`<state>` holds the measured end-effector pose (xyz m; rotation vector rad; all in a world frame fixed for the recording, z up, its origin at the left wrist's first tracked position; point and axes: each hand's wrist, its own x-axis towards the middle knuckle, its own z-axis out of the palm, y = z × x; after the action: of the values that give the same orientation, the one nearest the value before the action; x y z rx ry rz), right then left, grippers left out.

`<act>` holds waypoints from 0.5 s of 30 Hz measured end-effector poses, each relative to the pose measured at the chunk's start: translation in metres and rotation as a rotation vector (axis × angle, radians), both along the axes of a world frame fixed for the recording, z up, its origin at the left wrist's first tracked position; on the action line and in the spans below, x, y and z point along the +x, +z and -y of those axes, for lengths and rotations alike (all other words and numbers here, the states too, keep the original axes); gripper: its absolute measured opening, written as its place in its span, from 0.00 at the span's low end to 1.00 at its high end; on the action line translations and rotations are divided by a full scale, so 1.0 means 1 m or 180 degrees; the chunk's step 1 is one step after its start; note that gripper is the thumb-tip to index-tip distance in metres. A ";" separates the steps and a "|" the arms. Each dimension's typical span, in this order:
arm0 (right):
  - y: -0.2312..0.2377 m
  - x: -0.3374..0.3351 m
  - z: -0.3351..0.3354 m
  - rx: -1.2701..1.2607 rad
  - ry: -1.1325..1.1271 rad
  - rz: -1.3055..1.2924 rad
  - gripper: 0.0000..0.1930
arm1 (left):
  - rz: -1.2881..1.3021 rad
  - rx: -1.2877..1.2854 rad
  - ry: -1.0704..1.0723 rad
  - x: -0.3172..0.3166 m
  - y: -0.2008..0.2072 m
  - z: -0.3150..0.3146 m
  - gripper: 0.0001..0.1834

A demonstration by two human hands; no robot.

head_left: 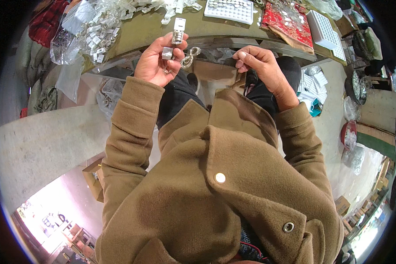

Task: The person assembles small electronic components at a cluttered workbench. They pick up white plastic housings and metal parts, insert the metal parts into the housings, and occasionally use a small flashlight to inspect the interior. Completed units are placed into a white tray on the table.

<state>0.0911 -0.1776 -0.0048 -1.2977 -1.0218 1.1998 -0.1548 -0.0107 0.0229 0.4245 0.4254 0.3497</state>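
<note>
My left hand (156, 64), palm up above my lap, grips a small shiny metal cylinder (177, 38) between its fingers. A white tag-like piece (179, 23) shows at the cylinder's upper end. Lower in the same hand sits a small white cube (167, 53). A looped pale cord (191, 57) hangs beside the fingers; I cannot tell what it is fixed to. Off to the right, my right hand (263, 66) is closed in a pinch of thumb and forefinger. Whatever lies between those fingertips is too small to make out.
On the table (141, 31) ahead lie a heap of small white-tagged pieces (94, 42) in clear plastic, a white gridded tray (229, 11), a red patterned cloth (286, 24) and a white rack (323, 28). A cardboard box (213, 72) is under the table.
</note>
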 end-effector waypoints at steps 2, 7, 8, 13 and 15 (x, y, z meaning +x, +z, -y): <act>-0.003 -0.003 0.000 0.0006 0.0042 -0.0008 0.13 | -0.0012 -0.0014 0.0014 0.002 -0.001 0.000 0.21; -0.007 -0.013 0.001 -0.0072 0.0185 -0.0077 0.13 | -0.0096 -0.0005 -0.0052 0.009 0.001 0.002 0.21; -0.008 -0.014 0.002 -0.0022 0.0266 -0.0099 0.13 | -0.0105 -0.0024 -0.0071 0.010 0.001 0.002 0.21; -0.011 -0.004 0.010 0.0097 0.0073 0.0083 0.12 | -0.0077 -0.0058 -0.0078 0.013 0.001 0.000 0.21; -0.008 0.009 0.012 0.0182 -0.0302 0.0029 0.13 | -0.0024 -0.0100 -0.0080 0.011 -0.002 0.001 0.21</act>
<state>0.1005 -0.1895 -0.0132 -1.2936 -0.9834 1.0867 -0.1434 -0.0114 0.0205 0.4005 0.4321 0.3166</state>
